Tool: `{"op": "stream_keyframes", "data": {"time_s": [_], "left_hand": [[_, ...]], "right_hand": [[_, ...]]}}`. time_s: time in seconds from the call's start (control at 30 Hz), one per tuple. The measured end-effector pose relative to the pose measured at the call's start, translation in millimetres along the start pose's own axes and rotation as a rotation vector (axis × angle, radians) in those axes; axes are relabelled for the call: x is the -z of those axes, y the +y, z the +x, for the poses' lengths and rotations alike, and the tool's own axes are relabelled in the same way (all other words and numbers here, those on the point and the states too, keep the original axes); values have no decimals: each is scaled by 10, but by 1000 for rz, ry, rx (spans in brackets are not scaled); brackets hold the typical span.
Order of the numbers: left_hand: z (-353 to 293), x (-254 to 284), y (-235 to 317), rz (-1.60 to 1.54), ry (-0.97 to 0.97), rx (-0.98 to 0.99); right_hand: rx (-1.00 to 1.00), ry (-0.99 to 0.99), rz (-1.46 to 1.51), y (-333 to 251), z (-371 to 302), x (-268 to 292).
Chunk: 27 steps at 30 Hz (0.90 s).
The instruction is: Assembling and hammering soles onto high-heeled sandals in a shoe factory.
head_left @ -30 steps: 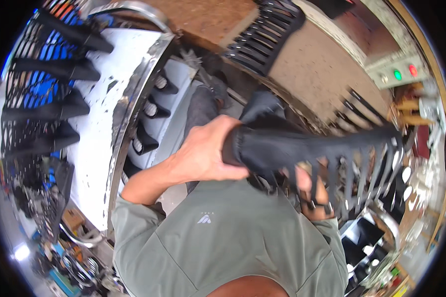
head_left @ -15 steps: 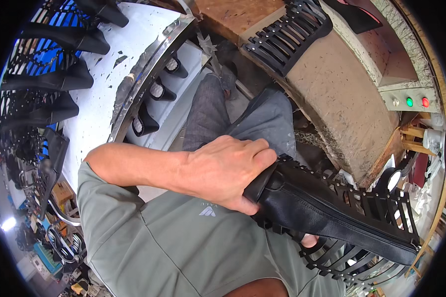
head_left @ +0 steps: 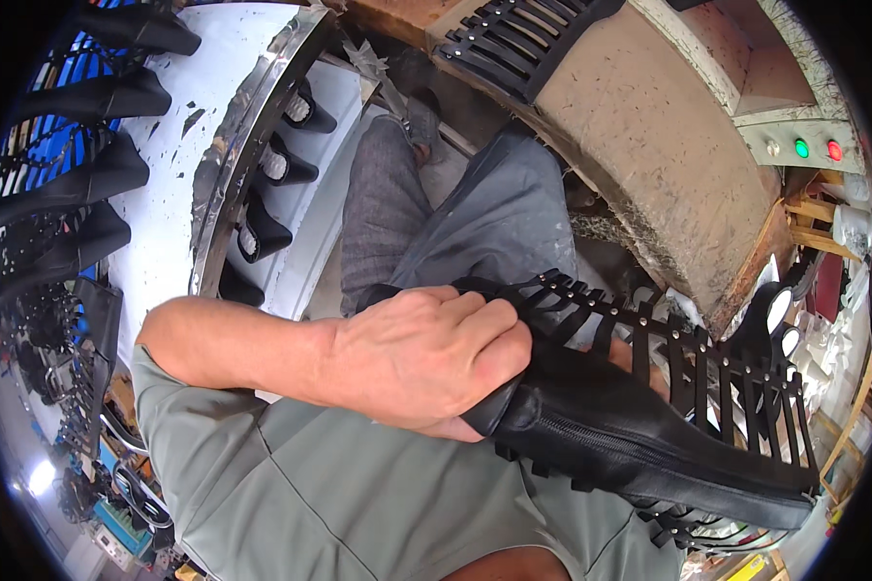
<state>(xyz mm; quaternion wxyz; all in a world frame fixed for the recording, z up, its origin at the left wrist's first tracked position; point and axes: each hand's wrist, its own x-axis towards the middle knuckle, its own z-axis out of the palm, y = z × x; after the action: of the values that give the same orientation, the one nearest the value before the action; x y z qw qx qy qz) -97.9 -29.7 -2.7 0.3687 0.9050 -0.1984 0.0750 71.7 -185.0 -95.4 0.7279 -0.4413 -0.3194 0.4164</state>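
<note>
A black leather boot (head_left: pixel 610 426) with a long zip and studded side straps lies across my front, slanting down to the right. My left hand (head_left: pixel 436 358) is closed around its left end, fingers curled over the leather. Part of my right hand (head_left: pixel 622 354) shows between the straps on the boot's far side. It grips the boot there, though the leather and straps cover most of it and its arm.
To the left, several black heeled boots (head_left: pixel 116 92) lie on a white table (head_left: pixel 165 223) with a metal edge. More stand on a lower shelf (head_left: pixel 295 247). Ahead right, another strappy piece (head_left: pixel 518 44) rests on a brown worktop (head_left: pixel 639 136), beside a machine panel with lit buttons (head_left: pixel 801 148).
My left hand and the boot's left end have shifted slightly left. The boot has rolled, showing more of its far straps, and the right hand's skin now shows on the far side.
</note>
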Motion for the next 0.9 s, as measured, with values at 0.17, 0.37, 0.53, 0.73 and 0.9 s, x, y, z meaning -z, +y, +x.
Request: {"op": "stream_keyframes", "data": {"time_s": [0.17,0.37,0.53,0.73,0.9], "left_hand": [[-97,-43,-51,68,55,-41],[84,112,-109,11,38,-18],[449,601,-308,-373,61,538],[348,585,-283,-745,80,482],[349,465,-327,-747,-5,495]], "right_hand": [[-30,17,73,-16,-22,36],[-3,12,141,-174,0,18],[88,-54,171,-438,91,-9],[181,-145,174,-637,73,-201],[196,-51,-126,-713,-49,-214]]}}
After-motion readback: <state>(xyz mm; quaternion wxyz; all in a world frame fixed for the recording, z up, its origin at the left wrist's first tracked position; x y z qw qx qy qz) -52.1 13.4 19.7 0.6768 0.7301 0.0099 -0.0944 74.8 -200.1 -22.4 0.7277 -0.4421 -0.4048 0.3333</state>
